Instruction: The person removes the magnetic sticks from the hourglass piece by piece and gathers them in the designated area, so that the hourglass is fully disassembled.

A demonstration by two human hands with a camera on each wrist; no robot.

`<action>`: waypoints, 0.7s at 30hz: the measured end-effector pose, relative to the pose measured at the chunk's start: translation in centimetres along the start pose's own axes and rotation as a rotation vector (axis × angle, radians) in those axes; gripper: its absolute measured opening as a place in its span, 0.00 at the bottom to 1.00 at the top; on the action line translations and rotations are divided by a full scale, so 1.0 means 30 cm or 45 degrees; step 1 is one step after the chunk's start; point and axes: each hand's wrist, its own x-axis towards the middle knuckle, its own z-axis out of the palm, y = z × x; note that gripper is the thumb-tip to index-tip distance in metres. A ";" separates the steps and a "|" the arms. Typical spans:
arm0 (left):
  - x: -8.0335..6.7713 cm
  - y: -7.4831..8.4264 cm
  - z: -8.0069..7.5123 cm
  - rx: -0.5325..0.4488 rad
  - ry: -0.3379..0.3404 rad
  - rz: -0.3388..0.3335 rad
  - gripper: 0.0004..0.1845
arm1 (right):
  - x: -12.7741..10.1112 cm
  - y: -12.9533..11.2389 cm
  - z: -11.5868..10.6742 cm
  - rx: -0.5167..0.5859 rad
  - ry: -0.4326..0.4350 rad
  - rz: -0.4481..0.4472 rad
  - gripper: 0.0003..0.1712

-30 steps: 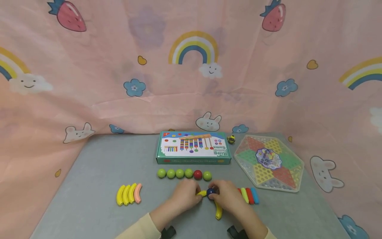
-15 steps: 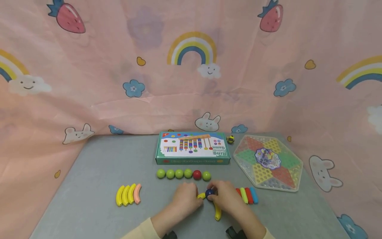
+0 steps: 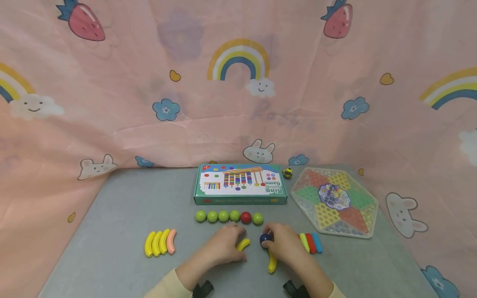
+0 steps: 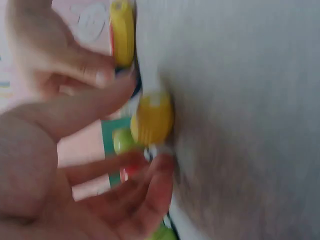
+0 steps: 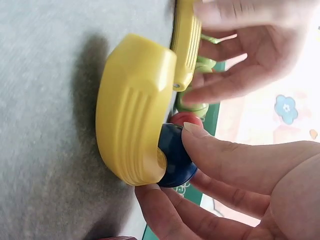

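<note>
In the head view my left hand (image 3: pixel 223 245) is spread around a short yellow curved piece (image 3: pixel 243 244) on the grey table, thumb and fingers apart; the left wrist view shows that yellow piece (image 4: pixel 154 119) between thumb and fingers without a grip. My right hand (image 3: pixel 286 245) pinches a dark blue ball (image 3: pixel 265 239) between thumb and fingers. Against the ball, on the near side, lies another yellow curved piece (image 3: pixel 273 264). Seen from the right wrist, one end of this yellow piece (image 5: pixel 132 110) meets the blue ball (image 5: pixel 175 156).
Behind the hands runs a row of green balls (image 3: pixel 223 216) with one red ball (image 3: pixel 246 217). A game box (image 3: pixel 240 200) and a hexagonal board (image 3: pixel 348 215) stand farther back. Curved pieces (image 3: pixel 160 243) lie left; coloured sticks (image 3: pixel 311 243) lie right, partly behind the right hand.
My left hand has let go of the short yellow piece and spread its fingers, moving slightly left. That piece now lies apart from the blue ball, which the right hand still pinches.
</note>
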 end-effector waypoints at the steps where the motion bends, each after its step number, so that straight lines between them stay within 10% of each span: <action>1: 0.001 -0.006 -0.009 0.019 -0.045 0.040 0.36 | 0.000 0.001 0.000 0.003 -0.001 0.003 0.13; 8: 0.003 -0.025 -0.028 0.089 -0.248 0.147 0.40 | -0.001 0.004 -0.001 0.010 -0.010 -0.005 0.13; 21: -0.080 -0.072 -0.100 0.033 -0.008 0.177 0.39 | 0.000 -0.003 -0.001 0.012 -0.003 0.005 0.13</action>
